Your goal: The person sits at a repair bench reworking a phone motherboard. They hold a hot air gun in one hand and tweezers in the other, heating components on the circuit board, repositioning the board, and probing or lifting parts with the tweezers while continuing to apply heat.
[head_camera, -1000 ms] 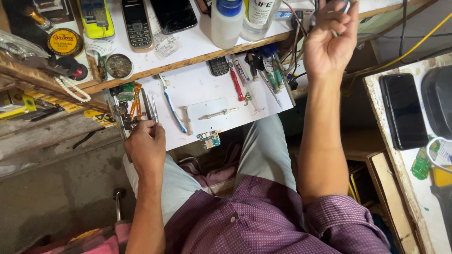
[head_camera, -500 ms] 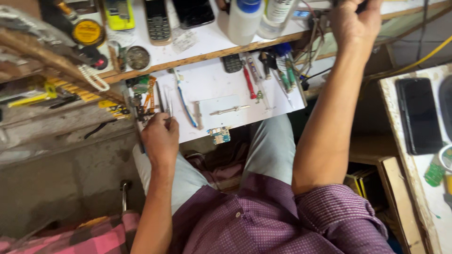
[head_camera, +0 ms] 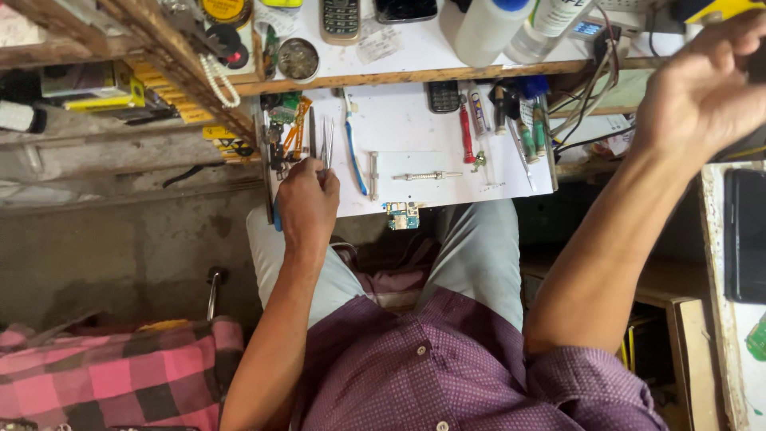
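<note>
Down low, left hand (head_camera: 307, 203) pinching tweezers (head_camera: 327, 148) at fingertips, right hand (head_camera: 706, 92) raised, grip unclear

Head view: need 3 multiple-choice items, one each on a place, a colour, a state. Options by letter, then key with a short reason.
1. Where does the small circuit board lie?
A. On the upper shelf beside the keypad phone
B. At the near edge of the white work board
C. On the pink checked cloth

2. What colour is the handle of the toothbrush?
A. Blue
B. Yellow
C. Black

3. What is the left hand doing?
A. Lying flat on the lap
B. Holding the white bottle
C. Fingers closed on metal tweezers at the board's left side

Answers:
1 B: the circuit board sits on the white work board's edge nearest the person.
2 A: the handle shows blue against the white.
3 C: the tweezer tips stick out past the fingers. The right hand is raised at the far right; what it grips is not visible.
</note>
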`<state>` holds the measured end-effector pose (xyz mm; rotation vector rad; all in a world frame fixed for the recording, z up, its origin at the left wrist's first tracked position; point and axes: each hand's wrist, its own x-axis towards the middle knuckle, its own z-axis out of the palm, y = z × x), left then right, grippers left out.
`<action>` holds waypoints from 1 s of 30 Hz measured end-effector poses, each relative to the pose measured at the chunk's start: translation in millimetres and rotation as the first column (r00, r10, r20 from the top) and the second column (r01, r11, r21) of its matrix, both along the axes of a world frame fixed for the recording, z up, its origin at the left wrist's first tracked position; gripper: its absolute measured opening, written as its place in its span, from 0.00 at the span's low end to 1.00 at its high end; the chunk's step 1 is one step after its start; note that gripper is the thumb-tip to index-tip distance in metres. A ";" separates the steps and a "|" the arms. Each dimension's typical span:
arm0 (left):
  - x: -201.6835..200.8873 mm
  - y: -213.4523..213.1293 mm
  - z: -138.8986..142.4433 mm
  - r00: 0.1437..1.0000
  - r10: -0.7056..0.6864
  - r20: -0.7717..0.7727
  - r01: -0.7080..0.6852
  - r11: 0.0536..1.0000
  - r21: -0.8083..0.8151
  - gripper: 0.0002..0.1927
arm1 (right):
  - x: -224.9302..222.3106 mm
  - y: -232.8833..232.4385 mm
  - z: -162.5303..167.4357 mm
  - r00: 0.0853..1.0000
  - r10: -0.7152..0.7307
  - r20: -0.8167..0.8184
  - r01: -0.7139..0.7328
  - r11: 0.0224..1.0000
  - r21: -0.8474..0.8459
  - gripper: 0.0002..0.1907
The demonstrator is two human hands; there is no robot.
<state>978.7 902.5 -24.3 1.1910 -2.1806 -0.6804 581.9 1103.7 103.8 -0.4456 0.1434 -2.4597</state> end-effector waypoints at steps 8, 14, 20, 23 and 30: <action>21.2 4.2 13.9 0.983 0.050 -0.176 -0.035 0.996 0.087 0.07 | 90.6 26.6 -25.4 0.990 0.020 -0.138 -0.008 0.996 0.089 0.38; 53.5 34.6 20.4 0.959 0.102 -0.263 -0.041 0.972 0.230 0.08 | 146.9 49.3 -63.8 0.991 -0.094 -0.094 0.112 0.972 0.205 0.25; 70.3 69.9 7.2 0.898 0.077 -0.433 0.179 0.835 0.520 0.14 | 183.4 55.9 -59.4 0.943 -0.061 -0.326 0.179 0.921 0.346 0.22; 72.9 85.3 -0.9 0.906 0.091 -0.413 0.212 0.748 0.629 0.14 | 194.0 52.0 -46.7 0.855 -0.087 -0.511 0.359 0.810 0.464 0.24; 81.0 117.7 -36.9 0.898 -0.029 -0.440 0.358 0.629 0.690 0.13 | 207.1 53.8 -46.7 0.562 -0.019 -0.827 0.625 0.665 0.409 0.21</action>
